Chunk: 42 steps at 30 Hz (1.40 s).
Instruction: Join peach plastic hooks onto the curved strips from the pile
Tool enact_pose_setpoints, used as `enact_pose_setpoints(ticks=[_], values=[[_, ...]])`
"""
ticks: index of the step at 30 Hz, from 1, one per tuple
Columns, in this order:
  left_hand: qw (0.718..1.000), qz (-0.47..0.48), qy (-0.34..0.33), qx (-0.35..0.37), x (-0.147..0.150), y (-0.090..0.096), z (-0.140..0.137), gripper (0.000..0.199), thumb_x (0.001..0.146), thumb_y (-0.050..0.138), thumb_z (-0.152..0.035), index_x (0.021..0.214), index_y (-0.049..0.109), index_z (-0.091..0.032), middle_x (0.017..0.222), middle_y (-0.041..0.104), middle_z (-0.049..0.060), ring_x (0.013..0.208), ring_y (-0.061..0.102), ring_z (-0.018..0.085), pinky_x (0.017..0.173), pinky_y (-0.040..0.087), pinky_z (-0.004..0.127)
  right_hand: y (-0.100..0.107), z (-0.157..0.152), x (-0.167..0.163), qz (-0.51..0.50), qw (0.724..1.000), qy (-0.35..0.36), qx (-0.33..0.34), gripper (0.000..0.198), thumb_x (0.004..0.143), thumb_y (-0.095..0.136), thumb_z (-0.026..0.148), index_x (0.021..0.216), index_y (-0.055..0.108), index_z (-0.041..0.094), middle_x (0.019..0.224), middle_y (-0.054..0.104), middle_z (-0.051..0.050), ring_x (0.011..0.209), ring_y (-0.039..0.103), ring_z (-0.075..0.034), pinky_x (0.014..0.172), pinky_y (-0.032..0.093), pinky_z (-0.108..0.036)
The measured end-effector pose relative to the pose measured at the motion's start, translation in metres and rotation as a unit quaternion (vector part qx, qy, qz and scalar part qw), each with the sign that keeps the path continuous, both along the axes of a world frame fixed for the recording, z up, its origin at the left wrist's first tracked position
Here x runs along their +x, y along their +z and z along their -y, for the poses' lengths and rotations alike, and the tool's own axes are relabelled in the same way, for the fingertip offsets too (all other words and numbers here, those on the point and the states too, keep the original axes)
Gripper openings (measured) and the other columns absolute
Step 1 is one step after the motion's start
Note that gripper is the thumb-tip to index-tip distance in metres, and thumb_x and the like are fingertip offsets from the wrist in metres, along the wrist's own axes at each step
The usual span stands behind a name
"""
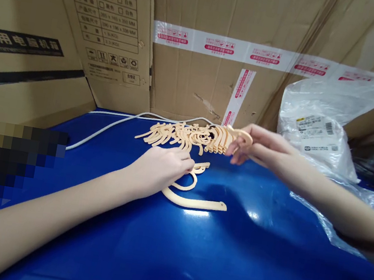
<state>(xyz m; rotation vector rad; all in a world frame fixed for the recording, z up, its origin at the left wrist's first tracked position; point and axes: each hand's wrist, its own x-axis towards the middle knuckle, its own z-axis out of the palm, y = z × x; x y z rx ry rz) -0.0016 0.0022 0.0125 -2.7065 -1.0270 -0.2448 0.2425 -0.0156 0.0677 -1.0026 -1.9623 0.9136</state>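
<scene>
A row of several beige plastic hook-shaped pieces lies on the blue table near the cardboard boxes. My right hand grips one beige hook at the right end of that row. My left hand rests palm down on the table, fingertips pinching a curved beige piece. A longer beige hook lies just in front of my left hand.
Large cardboard boxes wall off the back and left. A grey cable runs across the table's far left. A clear plastic bag with a white label sits at the right, over dark items.
</scene>
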Motion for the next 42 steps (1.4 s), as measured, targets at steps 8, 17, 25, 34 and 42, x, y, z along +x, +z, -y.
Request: enact_pose_setpoints(ticks=[8,17,25,34,42], values=[[0.970,0.127,-0.084,-0.190,0.011,0.001,0.023,0.044,0.091,0.052,-0.055,0.121,0.056,-0.022,0.137,0.050,0.009,0.129,0.044,0.024,0.106,0.042,0.040,-0.060,-0.006,0.016,0.082,0.994,-0.068,-0.011,0.032,0.096,0.045,0.051,0.091,0.054,0.020,0.067,0.060,0.002,0.054,0.046,-0.011,0.052,0.036,-0.026],[0.941,0.136,-0.116,-0.289,0.007,-0.007,0.018,0.016,0.097,0.046,-0.036,0.094,0.052,-0.022,0.149,0.036,0.008,0.145,0.020,0.023,0.116,0.031,0.046,-0.064,0.008,0.008,0.234,0.965,-0.052,0.111,0.038,0.101,0.035,0.044,0.104,0.065,0.021,0.083,0.069,-0.002,0.073,0.062,-0.016,0.068,0.041,-0.028],[0.936,0.179,-0.102,-0.286,0.010,-0.008,0.014,0.021,0.100,0.038,-0.038,0.097,0.050,-0.021,0.127,0.053,0.008,0.134,0.038,0.021,0.107,0.039,0.039,-0.067,0.010,0.005,0.242,0.960,-0.001,0.138,0.035,0.102,0.036,0.038,0.102,0.065,0.019,0.098,0.070,-0.006,0.086,0.065,-0.018,0.075,0.045,-0.029],[0.933,0.207,-0.099,-0.277,0.011,-0.008,0.016,0.021,0.101,0.035,-0.036,0.091,0.045,-0.020,0.124,0.055,0.009,0.134,0.040,0.021,0.106,0.039,0.040,-0.067,0.011,0.006,0.256,0.957,-0.056,0.128,0.038,0.102,0.034,0.045,0.104,0.062,0.020,0.085,0.069,-0.004,0.074,0.064,-0.018,0.066,0.042,-0.028],[0.926,0.223,-0.089,-0.291,0.011,-0.006,0.016,0.022,0.102,0.033,-0.037,0.092,0.043,-0.021,0.135,0.051,0.011,0.138,0.037,0.020,0.108,0.040,0.041,-0.067,0.012,0.007,0.274,0.953,-0.028,0.127,0.034,0.100,0.039,0.049,0.090,0.057,0.021,0.076,0.065,-0.001,0.066,0.059,-0.016,0.060,0.037,-0.026]])
